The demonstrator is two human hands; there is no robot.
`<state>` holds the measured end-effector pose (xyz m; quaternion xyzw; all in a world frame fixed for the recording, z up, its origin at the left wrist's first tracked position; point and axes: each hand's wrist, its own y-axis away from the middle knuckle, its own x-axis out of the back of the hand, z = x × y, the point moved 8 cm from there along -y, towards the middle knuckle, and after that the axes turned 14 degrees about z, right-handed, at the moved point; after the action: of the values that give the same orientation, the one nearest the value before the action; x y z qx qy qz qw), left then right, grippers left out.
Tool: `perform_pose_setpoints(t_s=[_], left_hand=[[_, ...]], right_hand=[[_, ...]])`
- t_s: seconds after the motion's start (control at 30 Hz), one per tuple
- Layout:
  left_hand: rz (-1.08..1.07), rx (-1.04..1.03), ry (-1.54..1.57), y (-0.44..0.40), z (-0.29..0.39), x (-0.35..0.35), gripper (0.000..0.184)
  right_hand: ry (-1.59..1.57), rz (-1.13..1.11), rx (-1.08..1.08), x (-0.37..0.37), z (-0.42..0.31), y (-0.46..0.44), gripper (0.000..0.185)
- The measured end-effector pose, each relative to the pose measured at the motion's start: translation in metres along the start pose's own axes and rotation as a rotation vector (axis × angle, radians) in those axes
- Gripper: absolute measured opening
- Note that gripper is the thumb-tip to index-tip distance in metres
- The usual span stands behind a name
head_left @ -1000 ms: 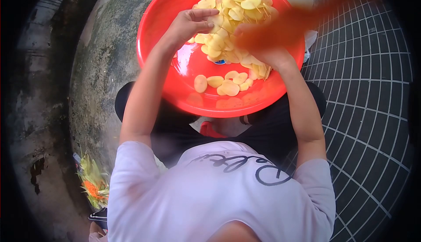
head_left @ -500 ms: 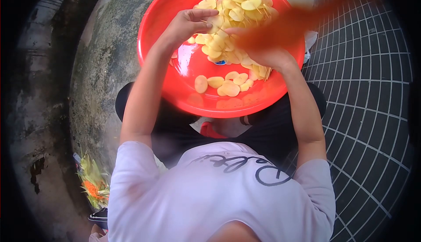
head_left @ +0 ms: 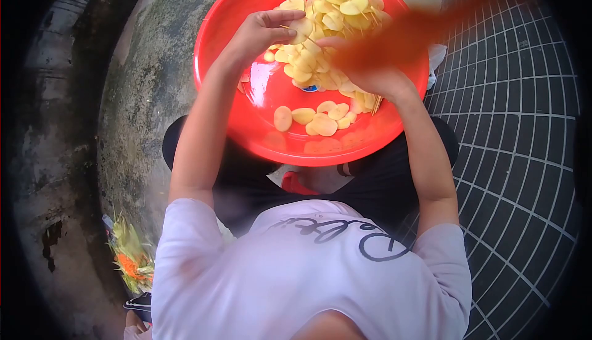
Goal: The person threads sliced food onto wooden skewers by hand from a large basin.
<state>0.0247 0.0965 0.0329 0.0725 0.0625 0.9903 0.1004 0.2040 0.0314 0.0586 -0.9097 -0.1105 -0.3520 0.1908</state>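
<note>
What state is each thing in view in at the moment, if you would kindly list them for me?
Left hand: pinching a slice with a thin stick at it
Held slice: upright between fingers
Right hand: partly hidden by an orange blur, grip unclear
Red basin: open side up, holding slices
Skewered slices: heaped, sticks poking out
Loose slices: off the heap, some overlapping
Stick bundle: mostly covered

Thin, pale-yellow potato slices point(head_left: 333, 20), round to oval, lie heaped in the red basin point(head_left: 357, 141), many threaded on slender wooden skewers point(head_left: 377, 105) that poke out at varied angles. Closer to the person, a small loose cluster point(head_left: 324, 124) partly overlaps. One pierced slice point(head_left: 301, 28) is pinched in the left hand point(head_left: 269, 30) at the heap's edge; orange blur hides some.
</note>
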Motion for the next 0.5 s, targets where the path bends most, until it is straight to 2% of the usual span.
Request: perform_pose_setpoints(t_s=[0.4, 0.5], left_hand=[[0.039, 0.007, -0.032, 0.0002, -0.0018, -0.0036, 0.035], [0.061, -0.02, -0.044, -0.0007, -0.0043, -0.0056, 0.034]], right_hand=[[-0.002, -0.007, -0.024, -0.0046, -0.0039, 0.0016, 0.044], [0.013, -0.077, -0.099, -0.0079, -0.0021, 0.0029, 0.047]])
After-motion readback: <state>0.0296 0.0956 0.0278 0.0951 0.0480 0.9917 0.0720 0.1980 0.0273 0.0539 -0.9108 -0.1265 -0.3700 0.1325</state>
